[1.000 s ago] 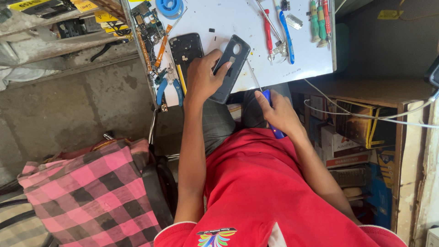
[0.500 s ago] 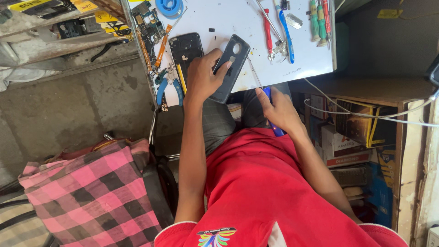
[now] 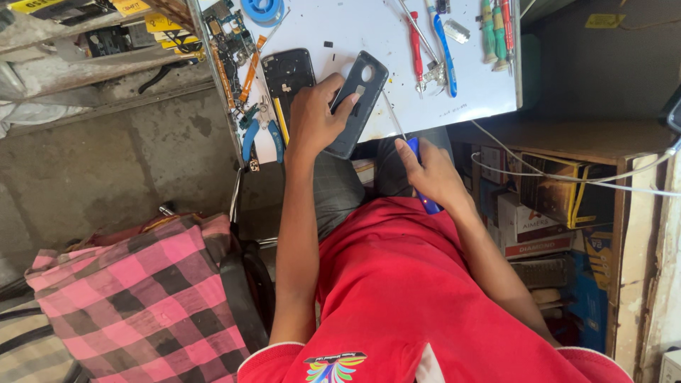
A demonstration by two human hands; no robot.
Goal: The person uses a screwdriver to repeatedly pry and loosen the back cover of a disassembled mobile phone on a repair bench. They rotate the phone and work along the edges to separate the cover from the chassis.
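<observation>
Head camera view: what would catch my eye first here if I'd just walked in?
Probably the person's left hand pressing a dark phone back cover at the near edge of the white worktable, with an opened phone body lying just left of it. The right hand grips a blue-handled screwdriver whose thin shaft points at the cover. A pink-and-black checked cloth fills the lower left.

1. The white table (image 3: 369,28) carries the work.
2. On it lie a dark phone back cover (image 3: 358,99), an opened black phone frame (image 3: 286,74) and a circuit board (image 3: 228,32).
3. Blue-handled pliers (image 3: 257,128), a blue solder spool (image 3: 261,10), and red (image 3: 416,39), blue (image 3: 443,50) and green (image 3: 489,32) screwdrivers also rest there.
</observation>
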